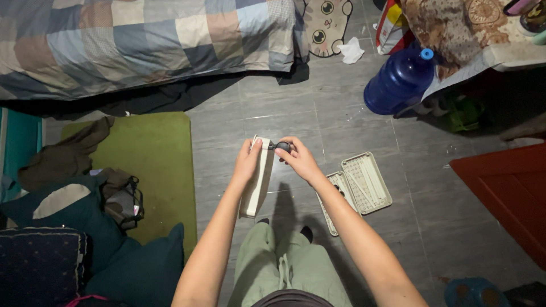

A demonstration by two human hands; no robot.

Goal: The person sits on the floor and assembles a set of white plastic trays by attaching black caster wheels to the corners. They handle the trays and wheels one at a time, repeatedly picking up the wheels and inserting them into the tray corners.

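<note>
My left hand [247, 161] grips the top end of a long cream-coloured power strip housing [257, 187] that hangs upright in front of me. My right hand [300, 159] pinches a small dark part [282, 146] at that same top end, where a thin white wire loop shows. On the grey floor to the right lie two more cream pieces: an open casing half [367, 182] with a ribbed inside and a narrower strip piece [333, 199] beside it.
A green mat [153, 165] with crumpled clothes and a bag lies at left, dark cushions below it. A bed with a checked blanket [142, 40] fills the top. A blue water jug [398, 82] lies at upper right; a red panel [506, 193] at right.
</note>
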